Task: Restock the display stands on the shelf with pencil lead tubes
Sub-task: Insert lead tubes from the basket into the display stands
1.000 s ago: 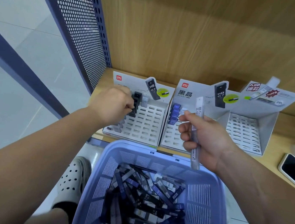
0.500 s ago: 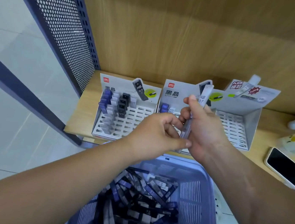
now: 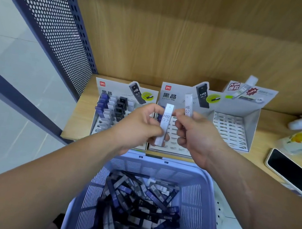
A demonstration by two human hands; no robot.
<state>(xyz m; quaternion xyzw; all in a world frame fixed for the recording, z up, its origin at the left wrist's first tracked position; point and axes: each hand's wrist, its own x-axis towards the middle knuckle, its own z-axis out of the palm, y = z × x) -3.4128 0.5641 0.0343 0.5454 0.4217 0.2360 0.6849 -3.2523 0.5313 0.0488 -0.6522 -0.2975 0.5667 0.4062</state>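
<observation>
Head view: held one white pencil lead tube pinched upright in the left grip and a second tube clasped in the right grip, both just beyond the basket, probably parted for slotting singly into the middle display stand behind the basket. Looked slim, flat-sided and pale, printed HB 0.7, unlike the darker mix heaped inside the basket.

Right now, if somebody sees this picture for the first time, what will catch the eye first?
First, the two hands in the middle: the left hand holds a white HB 0.7 tube upright, and the right hand grips a second tube beside it. Below them, a lilac basket is full of loose tubes. Behind, on the wooden shelf, the left display stand is partly filled and the right display stand looks empty.
</observation>
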